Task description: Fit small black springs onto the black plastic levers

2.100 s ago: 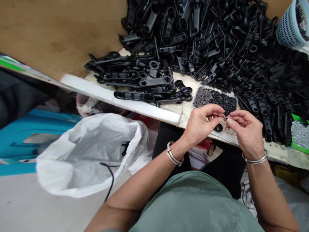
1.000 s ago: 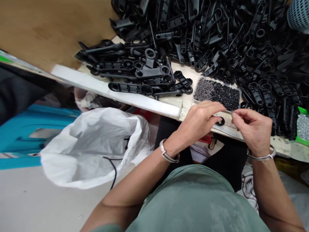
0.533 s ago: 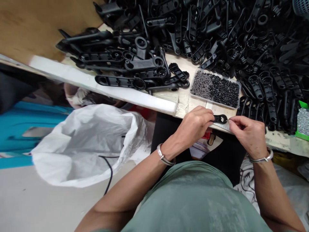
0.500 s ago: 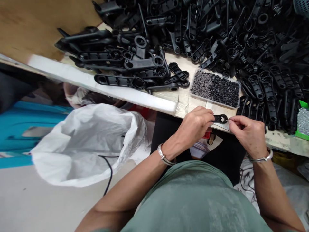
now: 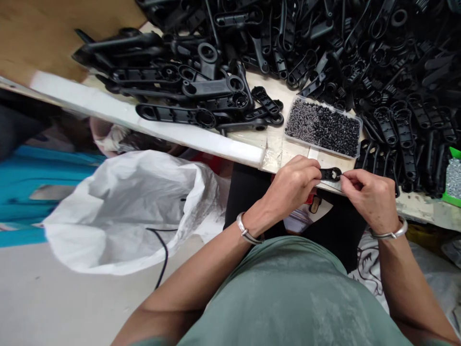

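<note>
My left hand (image 5: 293, 185) is closed round one end of a small black plastic lever piece (image 5: 331, 174) that lies at the table's front edge. My right hand (image 5: 369, 197) pinches its fingertips together at the piece's other, ringed end; whatever they pinch is too small to name. Just beyond both hands sits a clear shallow tray (image 5: 324, 127) full of tiny black and grey parts. A big heap of black plastic levers (image 5: 324, 53) covers the table behind it.
A white plastic sack (image 5: 122, 211) gapes open on the floor to my left, below the white table edge (image 5: 144, 125). A blue stool (image 5: 36, 192) stands at far left. A green tray of silvery bits (image 5: 453, 178) shows at right.
Both hands have come down from in front of the tray to the table's front edge. The small black piece now rests there, and my right fingertips have closed in on its ringed end.
</note>
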Demonstrator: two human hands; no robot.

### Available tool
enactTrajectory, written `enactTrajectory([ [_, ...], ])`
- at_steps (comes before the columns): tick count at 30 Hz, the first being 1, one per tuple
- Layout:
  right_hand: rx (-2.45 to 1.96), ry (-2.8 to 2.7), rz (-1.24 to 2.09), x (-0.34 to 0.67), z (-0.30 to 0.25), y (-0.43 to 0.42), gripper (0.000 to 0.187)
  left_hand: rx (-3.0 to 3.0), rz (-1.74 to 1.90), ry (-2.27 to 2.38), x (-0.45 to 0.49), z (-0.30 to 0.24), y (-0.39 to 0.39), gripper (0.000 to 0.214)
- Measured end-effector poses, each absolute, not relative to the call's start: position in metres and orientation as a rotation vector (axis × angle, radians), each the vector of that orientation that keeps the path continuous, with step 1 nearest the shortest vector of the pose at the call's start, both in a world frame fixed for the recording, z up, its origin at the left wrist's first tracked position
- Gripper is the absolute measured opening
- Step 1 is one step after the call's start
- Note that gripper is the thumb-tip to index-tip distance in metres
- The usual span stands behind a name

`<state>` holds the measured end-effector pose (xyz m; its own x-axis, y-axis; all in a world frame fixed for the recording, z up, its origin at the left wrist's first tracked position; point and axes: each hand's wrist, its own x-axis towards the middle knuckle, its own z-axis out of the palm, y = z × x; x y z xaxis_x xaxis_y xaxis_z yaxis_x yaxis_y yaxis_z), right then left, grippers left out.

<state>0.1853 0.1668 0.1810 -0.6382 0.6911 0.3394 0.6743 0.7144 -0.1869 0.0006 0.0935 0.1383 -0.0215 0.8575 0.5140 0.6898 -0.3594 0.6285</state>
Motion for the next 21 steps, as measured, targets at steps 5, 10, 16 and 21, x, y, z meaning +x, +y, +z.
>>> enactTrajectory([
  [5, -1.063, -2.493, 0.124, 0.188, 0.183, 0.166, 0.015, 2.087, 1.325, 1.66, 0.0, 0.139, 0.095, 0.013],
  [10, -1.095, -2.48, 0.19, 0.191, 0.18, 0.163, 0.015, 2.099, 1.181, 1.712, 0.005, 0.147, 0.109, 0.015],
  [16, -1.059, -2.459, 0.21, 0.192, 0.176, 0.162, 0.016, 2.17, 0.799, 1.802, 0.015, 0.162, 0.127, 0.016],
  [21, -1.035, -2.451, 0.195, 0.193, 0.173, 0.161, 0.016, 2.263, 0.756, 1.8, 0.018, 0.157, 0.129, 0.02],
])
